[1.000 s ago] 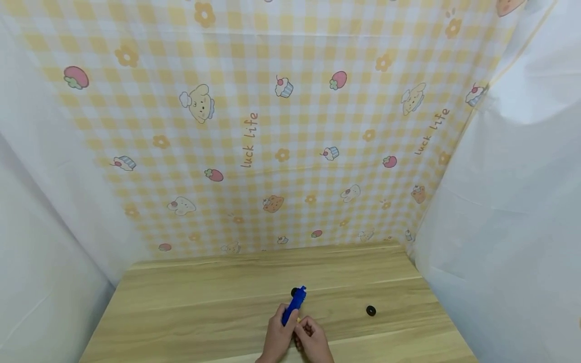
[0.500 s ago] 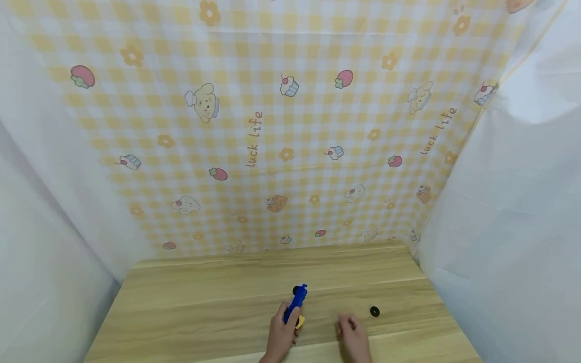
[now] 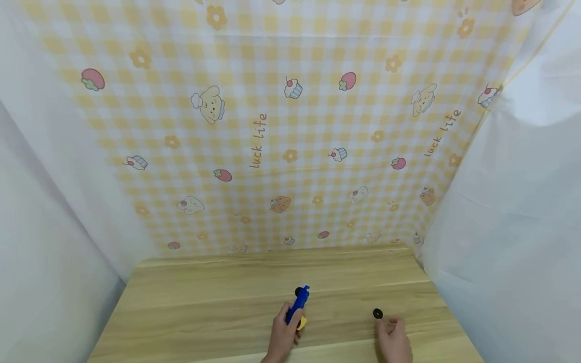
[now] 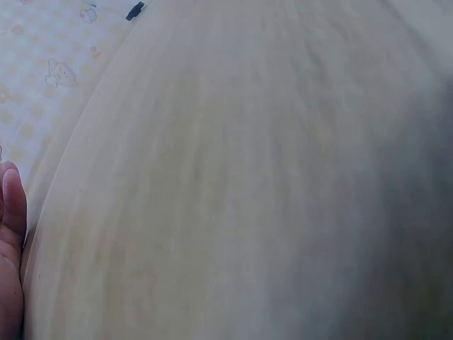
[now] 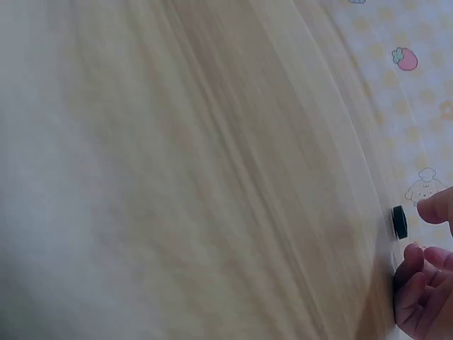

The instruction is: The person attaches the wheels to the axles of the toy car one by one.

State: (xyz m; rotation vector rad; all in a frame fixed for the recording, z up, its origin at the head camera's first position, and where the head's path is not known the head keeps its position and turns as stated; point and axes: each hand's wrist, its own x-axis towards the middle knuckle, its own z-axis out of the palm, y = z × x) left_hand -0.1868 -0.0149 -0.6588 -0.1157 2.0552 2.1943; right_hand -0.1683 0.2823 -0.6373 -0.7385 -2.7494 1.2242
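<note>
In the head view my left hand (image 3: 283, 333) grips a long blue toy vehicle body (image 3: 298, 305), tilted up and to the right. One black wheel (image 3: 297, 291) shows on its far left side, and a yellow part (image 3: 303, 322) juts out beside the thumb. My right hand (image 3: 394, 339) reaches to a loose black toy wheel (image 3: 378, 313) on the table, fingertips just short of it or touching; I cannot tell which. The right wrist view shows that wheel (image 5: 400, 222) beside an extended digit, with other fingers (image 5: 417, 290) bent. Only part of my left hand (image 4: 10, 262) shows in the left wrist view.
The wood-grain table (image 3: 204, 302) ends at a yellow checked cloth backdrop (image 3: 290, 126). White sheets close off the left (image 3: 54, 201) and right (image 3: 499, 212) sides. A small dark piece (image 4: 135, 10) sits near the top of the left wrist view, too small to identify.
My right hand has left the toy vehicle and moved right across the table to the loose wheel. The left hand keeps its grip, and the yellow part now shows more plainly.
</note>
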